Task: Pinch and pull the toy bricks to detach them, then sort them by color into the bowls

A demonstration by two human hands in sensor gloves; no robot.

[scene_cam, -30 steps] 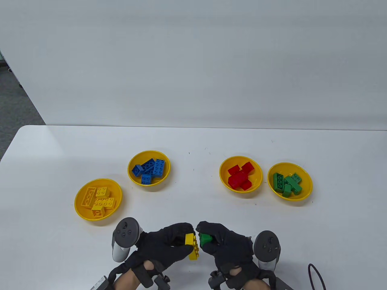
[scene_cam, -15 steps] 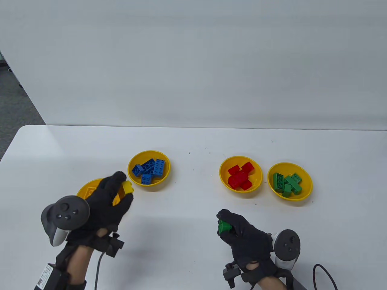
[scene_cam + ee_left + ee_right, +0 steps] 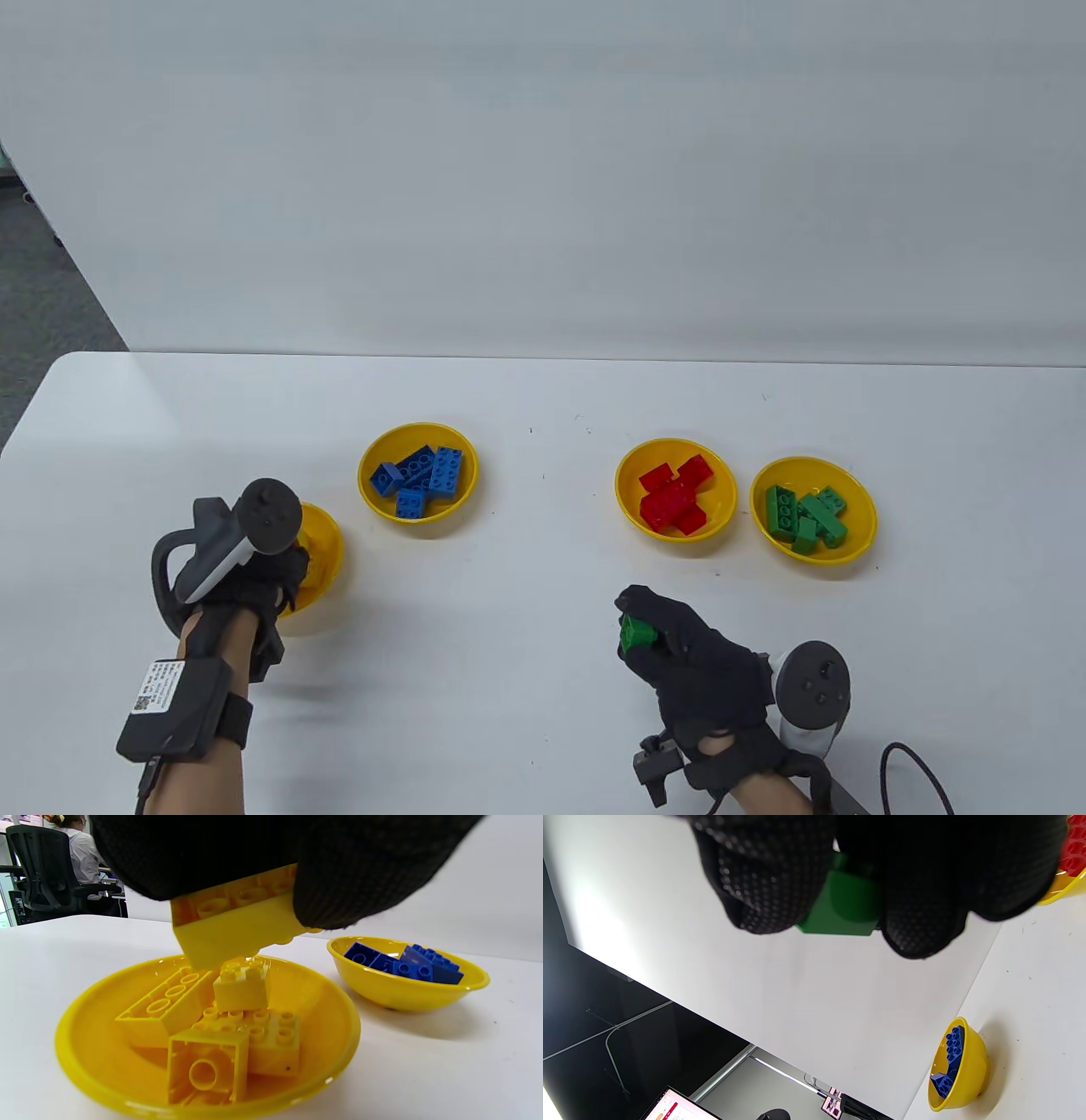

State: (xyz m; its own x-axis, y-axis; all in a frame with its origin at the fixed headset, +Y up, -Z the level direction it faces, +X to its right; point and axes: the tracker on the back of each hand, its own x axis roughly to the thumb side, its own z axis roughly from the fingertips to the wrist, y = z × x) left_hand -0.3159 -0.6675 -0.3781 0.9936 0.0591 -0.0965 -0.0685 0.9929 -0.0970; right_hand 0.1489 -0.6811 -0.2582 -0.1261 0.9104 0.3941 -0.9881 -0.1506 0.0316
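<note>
Over the leftmost bowl [image 3: 85, 1077], the yellow brick [image 3: 231, 927] hangs studs-down, pinched in the left hand [image 3: 263, 853], just above the loose yellow bricks [image 3: 220, 1022] already in that bowl. Only the left wrist view shows this; from the table view the left hand [image 3: 254, 586] and its tracker [image 3: 246, 531] cover most of the bowl [image 3: 327, 552] and the held brick cannot be seen. Bowl of blue bricks [image 3: 417, 477] sits just beside, up and right. Right hand [image 3: 696, 662] is held low over the table near the front edge, fingers curled round 1 green brick [image 3: 636, 634]; the right wrist view confirms the grip, green brick [image 3: 846, 902] wedged between gloved fingers [image 3: 772, 878]. Beyond it stand the red-brick bowl [image 3: 676, 499] and green-brick bowl [image 3: 813, 518], side by side, nearly touching. Left forearm comes in steeply, wrist bent down over the bowl.
</note>
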